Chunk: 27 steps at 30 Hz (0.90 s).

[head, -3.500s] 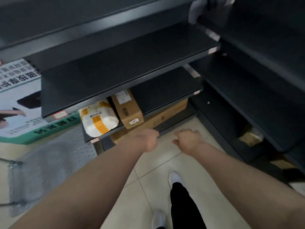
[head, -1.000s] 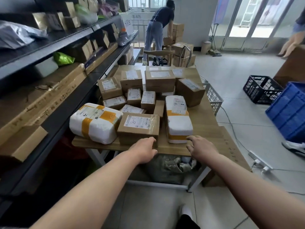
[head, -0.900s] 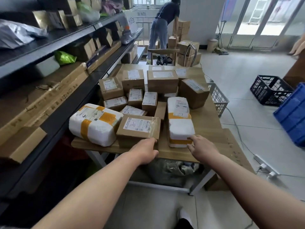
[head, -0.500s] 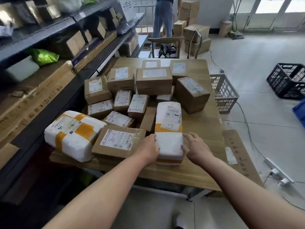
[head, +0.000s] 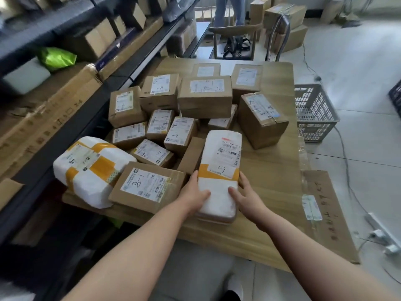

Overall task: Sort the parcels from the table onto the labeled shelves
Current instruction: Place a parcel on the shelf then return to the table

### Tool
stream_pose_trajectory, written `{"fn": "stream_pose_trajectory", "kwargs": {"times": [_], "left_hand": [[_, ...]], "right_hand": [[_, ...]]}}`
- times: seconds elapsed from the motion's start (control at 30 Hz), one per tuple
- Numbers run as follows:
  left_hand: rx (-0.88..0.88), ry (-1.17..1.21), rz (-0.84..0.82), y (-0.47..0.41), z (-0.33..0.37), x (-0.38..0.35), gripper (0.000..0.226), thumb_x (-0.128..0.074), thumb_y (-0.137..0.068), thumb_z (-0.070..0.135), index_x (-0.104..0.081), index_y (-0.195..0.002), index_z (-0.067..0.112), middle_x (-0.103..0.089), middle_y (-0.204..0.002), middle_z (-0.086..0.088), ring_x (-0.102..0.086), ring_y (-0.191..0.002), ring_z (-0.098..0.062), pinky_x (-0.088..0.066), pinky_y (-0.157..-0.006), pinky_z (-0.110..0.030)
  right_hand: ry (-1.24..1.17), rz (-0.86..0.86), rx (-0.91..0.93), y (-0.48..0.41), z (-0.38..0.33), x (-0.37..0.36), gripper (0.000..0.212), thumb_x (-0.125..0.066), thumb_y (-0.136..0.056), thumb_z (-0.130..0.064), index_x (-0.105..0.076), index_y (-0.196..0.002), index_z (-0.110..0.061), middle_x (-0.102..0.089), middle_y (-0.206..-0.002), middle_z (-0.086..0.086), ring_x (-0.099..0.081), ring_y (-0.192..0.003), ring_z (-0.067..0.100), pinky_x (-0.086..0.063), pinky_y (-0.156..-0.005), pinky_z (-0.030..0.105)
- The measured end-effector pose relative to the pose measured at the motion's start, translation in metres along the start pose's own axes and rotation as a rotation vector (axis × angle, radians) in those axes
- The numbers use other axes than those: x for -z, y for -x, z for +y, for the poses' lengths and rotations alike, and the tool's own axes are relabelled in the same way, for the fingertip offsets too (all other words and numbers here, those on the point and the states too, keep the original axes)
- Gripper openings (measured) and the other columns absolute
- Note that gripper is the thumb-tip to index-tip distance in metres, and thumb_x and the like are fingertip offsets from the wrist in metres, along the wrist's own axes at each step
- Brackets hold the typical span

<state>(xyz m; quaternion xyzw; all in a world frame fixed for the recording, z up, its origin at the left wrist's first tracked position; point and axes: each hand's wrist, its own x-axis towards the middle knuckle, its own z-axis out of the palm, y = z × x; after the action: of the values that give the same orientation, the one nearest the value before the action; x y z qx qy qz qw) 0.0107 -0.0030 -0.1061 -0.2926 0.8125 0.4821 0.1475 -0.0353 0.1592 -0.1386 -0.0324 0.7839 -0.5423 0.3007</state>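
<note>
A long white parcel (head: 221, 161) with a yellow tape band and a label marked 1-7 lies on the wooden table (head: 271, 177). My left hand (head: 194, 195) grips its left side and my right hand (head: 245, 195) grips its right side, thumbs on top. Left of it sits a flat brown box (head: 147, 185) marked 8-1 and a bulky white parcel (head: 91, 168) with yellow tape. Several brown boxes (head: 205, 96) fill the table behind. Dark shelves (head: 121, 61) run along the left.
A grey plastic crate (head: 314, 111) stands on the floor right of the table. A sheet of cardboard (head: 325, 213) lies at the table's right corner, with a power strip (head: 384, 237) and cable beyond. A person's legs (head: 230, 9) and stacked cartons are at the far end.
I turned from the shelves to the table. Both hands reached forward and closed round the sides of the long white parcel; the view has dropped closer to the table.
</note>
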Motion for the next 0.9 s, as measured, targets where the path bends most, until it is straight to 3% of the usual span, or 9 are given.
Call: {"fn": "stream_pose_trajectory", "kwargs": {"times": [0.1,0.3,0.4,0.53,0.67,0.8,0.9], "left_hand": [[0.0,0.039,-0.013,0.001,-0.002,-0.002,0.061,-0.055,-0.092,0.004,-0.032,-0.145,0.024,-0.056,-0.134,-0.002,-0.055,-0.117,-0.02,-0.045,-0.105,-0.041],[0.002,0.095,-0.014,0.01,0.002,-0.005,0.07,-0.054,-0.092,0.007,-0.024,-0.15,0.03,-0.054,-0.135,0.002,-0.054,-0.117,-0.019,-0.043,-0.106,-0.041],[-0.053,0.176,0.022,0.02,0.011,-0.002,0.072,-0.054,-0.09,0.003,-0.025,-0.148,0.035,-0.055,-0.131,0.006,-0.054,-0.115,-0.015,-0.044,-0.105,-0.042],[-0.123,0.327,0.064,0.045,0.015,0.013,0.076,-0.051,-0.094,-0.002,-0.016,-0.154,0.027,-0.044,-0.142,0.003,-0.046,-0.127,-0.015,-0.04,-0.109,-0.037],[-0.165,0.398,0.13,0.087,0.005,0.04,0.079,-0.056,-0.094,0.004,-0.016,-0.153,0.038,-0.044,-0.144,0.01,-0.047,-0.127,-0.013,-0.042,-0.109,-0.043],[-0.161,0.405,0.246,0.142,-0.032,0.075,0.077,-0.059,-0.094,0.009,-0.019,-0.151,0.043,-0.045,-0.135,0.017,-0.045,-0.128,-0.011,-0.04,-0.11,-0.04],[-0.157,0.418,0.392,0.189,-0.069,0.095,0.078,-0.059,-0.092,0.004,-0.022,-0.151,0.039,-0.05,-0.128,0.016,-0.049,-0.121,-0.006,-0.04,-0.103,-0.026]], "right_hand": [[-0.074,-0.011,-0.007,-0.001,0.001,-0.001,0.063,-0.053,-0.098,-0.024,-0.02,-0.149,-0.041,-0.049,-0.134,-0.016,-0.053,-0.12,0.014,-0.045,-0.104,0.045],[-0.195,-0.036,-0.022,-0.002,0.008,0.003,0.061,-0.056,-0.095,-0.029,-0.027,-0.143,-0.053,-0.056,-0.133,-0.015,-0.06,-0.114,0.014,-0.051,-0.096,0.049],[-0.185,-0.007,0.069,0.004,0.001,0.009,0.062,-0.057,-0.095,-0.029,-0.027,-0.143,-0.055,-0.056,-0.132,-0.019,-0.056,-0.118,0.009,-0.046,-0.103,0.046],[-0.124,-0.009,0.202,0.018,-0.029,0.009,0.063,-0.057,-0.096,-0.027,-0.026,-0.144,-0.053,-0.054,-0.133,-0.022,-0.054,-0.12,0.005,-0.043,-0.106,0.04],[-0.095,-0.024,0.284,0.049,-0.058,-0.014,0.064,-0.055,-0.097,-0.025,-0.024,-0.149,-0.045,-0.055,-0.121,-0.026,-0.056,-0.104,-0.004,-0.046,-0.09,0.021],[-0.051,-0.116,0.337,0.084,-0.075,-0.058,0.064,-0.056,-0.096,-0.027,-0.024,-0.148,-0.045,-0.055,-0.118,-0.027,-0.057,-0.112,0.002,-0.046,-0.101,0.034],[0.01,-0.219,0.398,0.109,-0.083,-0.106,0.063,-0.056,-0.096,-0.025,-0.026,-0.148,-0.045,-0.059,-0.122,-0.023,-0.058,-0.107,-0.004,-0.045,-0.1,0.031]]}}
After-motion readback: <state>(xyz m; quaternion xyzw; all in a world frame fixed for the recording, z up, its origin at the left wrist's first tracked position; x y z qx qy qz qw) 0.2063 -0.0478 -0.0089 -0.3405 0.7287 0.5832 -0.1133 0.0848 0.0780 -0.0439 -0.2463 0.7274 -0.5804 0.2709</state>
